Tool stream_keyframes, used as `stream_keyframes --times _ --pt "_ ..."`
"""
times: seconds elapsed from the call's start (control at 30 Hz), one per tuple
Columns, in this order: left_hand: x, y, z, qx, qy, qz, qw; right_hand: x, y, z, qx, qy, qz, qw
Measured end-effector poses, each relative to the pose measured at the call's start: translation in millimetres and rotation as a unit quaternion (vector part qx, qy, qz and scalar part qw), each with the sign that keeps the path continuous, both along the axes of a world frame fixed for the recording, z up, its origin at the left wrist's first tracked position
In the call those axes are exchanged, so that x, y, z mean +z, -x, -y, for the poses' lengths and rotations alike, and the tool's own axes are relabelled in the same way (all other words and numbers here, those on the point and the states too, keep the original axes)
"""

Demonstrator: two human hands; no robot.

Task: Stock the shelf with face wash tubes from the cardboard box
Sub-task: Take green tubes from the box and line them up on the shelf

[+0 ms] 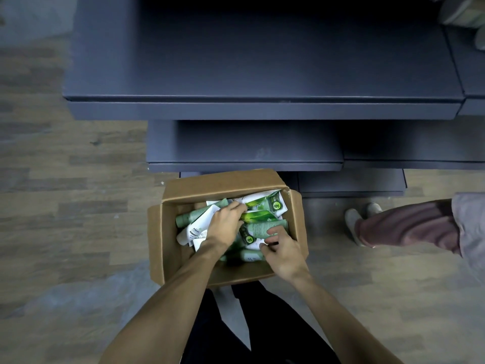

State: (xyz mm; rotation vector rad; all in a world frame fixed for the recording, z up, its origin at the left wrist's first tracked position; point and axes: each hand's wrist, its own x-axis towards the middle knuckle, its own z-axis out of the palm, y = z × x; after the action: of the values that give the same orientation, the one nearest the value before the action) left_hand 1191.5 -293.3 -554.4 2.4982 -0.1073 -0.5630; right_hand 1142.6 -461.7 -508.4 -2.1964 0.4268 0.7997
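Seen from above, both hands reach into an open box (168,232) on the floor, full of jumbled tubes (258,228); the left hand (223,223) curls its fingers around one, the right hand (282,249) pinches another. The dark shelf (262,74) beyond looks bare; stocking seems barely begun.

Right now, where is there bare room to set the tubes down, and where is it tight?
The upper shelf is bare dark board from its front lip back, except for items at its far right corner. The lower shelf above the cardboard box is bare too. It is tight inside the box: tubes piled, left hand and right hand among them.
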Motion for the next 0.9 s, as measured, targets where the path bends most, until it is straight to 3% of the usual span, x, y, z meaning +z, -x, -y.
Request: stream_keyframes --times 0.3,0.63,0.9 --pt "43.4 5.4 -14.8 0.085 0.078 0.073 0.991 23.2 -6.9 1.6 -0.007 -0.02 0.028 0.999" --pt "104.4 2.2 -45.3 0.145 0.104 0.152 0.972 86.4 -53.5 -26.1 0.02 -0.054 0.156 0.986" --pt "186.9 -18.1 -67.1 0.184 0.181 0.23 0.938 184.8 -90.9 -54.1 0.066 -0.126 0.257 0.956"
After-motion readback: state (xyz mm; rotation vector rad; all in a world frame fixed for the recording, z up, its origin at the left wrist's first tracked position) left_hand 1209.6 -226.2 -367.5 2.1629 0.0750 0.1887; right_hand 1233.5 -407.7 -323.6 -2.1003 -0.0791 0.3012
